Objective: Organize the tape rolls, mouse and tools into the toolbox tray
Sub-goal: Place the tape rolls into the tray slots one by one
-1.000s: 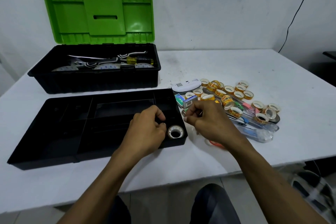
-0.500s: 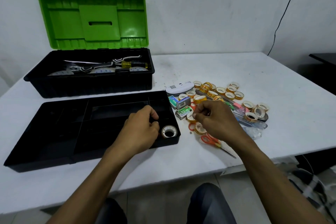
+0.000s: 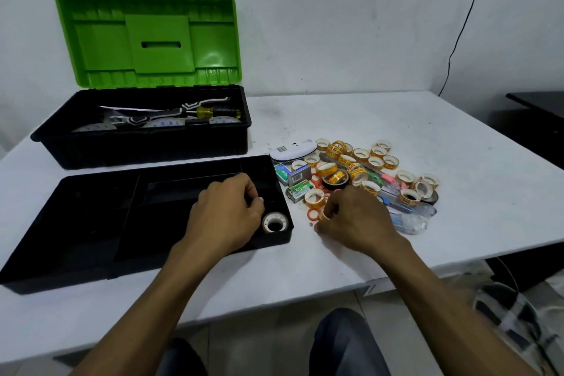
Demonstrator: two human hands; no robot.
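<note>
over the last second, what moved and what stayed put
The right hand dropped from above the tape pile toward the near edge, fingers now curled at the table beside the orange scissors; whether it grips a roll is hidden. The left hand stayed over the tray, and the tape roll stayed in its corner compartment.

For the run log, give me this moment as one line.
stage: sorting tape | left hand: over tray, beside tape roll in corner compartment | right hand: reaching into tape pile, grip hidden | mouse: on table
</note>
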